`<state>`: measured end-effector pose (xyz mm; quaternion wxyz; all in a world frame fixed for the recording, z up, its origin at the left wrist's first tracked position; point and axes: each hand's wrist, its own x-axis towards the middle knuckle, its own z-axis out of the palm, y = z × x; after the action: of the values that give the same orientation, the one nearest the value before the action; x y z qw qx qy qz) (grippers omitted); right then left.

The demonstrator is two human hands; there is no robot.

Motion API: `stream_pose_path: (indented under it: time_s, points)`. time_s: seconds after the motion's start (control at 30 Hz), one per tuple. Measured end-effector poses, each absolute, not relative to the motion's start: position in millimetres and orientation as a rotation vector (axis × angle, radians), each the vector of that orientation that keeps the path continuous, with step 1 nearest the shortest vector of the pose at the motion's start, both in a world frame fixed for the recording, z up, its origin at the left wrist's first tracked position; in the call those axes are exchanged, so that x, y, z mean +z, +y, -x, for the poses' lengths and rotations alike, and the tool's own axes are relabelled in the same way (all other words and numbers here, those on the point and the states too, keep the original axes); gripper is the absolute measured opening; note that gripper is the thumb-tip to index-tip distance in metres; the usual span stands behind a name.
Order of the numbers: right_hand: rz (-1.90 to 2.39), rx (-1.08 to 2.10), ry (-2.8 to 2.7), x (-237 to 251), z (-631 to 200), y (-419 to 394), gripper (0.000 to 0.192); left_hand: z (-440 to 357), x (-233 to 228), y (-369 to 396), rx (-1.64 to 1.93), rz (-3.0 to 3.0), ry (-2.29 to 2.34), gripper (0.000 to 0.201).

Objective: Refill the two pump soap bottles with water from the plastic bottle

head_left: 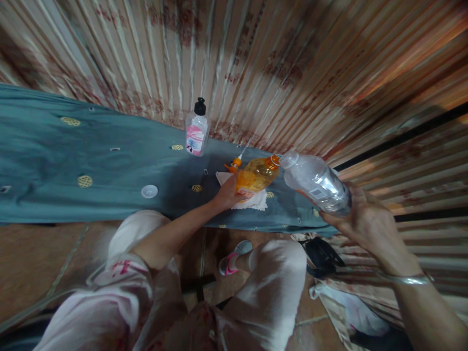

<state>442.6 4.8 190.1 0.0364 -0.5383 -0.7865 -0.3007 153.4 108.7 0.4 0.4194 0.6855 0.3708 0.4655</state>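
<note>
On the blue-grey cloth [54, 161] in front of me I count three bottles. My left hand [228, 194] has its fingers wrapped round one orange bottle [256, 176], which leans to the right over a single white napkin [256, 199] lying on the cloth. My right hand [360, 217] grips one clear plastic bottle [316, 183] from below, tipped on its side so that its open mouth meets the orange bottle's neck; whether the two actually touch I cannot tell. The third, a small bottle with a pink label [196, 130] and a black cap, stands upright well behind them near the striped curtain [256, 58]. One orange nozzle cap [234, 165] lies just behind the orange bottle, and one white lid [149, 191] lies alone on the cloth to the left. A single metal bangle [407, 279] circles my right wrist.
</note>
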Motion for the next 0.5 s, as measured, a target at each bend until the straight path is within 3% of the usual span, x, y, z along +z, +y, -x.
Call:
stream_pose_path:
  time_s: [0.5]
  points:
    - [1.646,-0.952,-2.42,189.7,-439.6,3.8,0.075,-154.3,-4.0,110.8,1.159,-1.736,0.933,0.06]
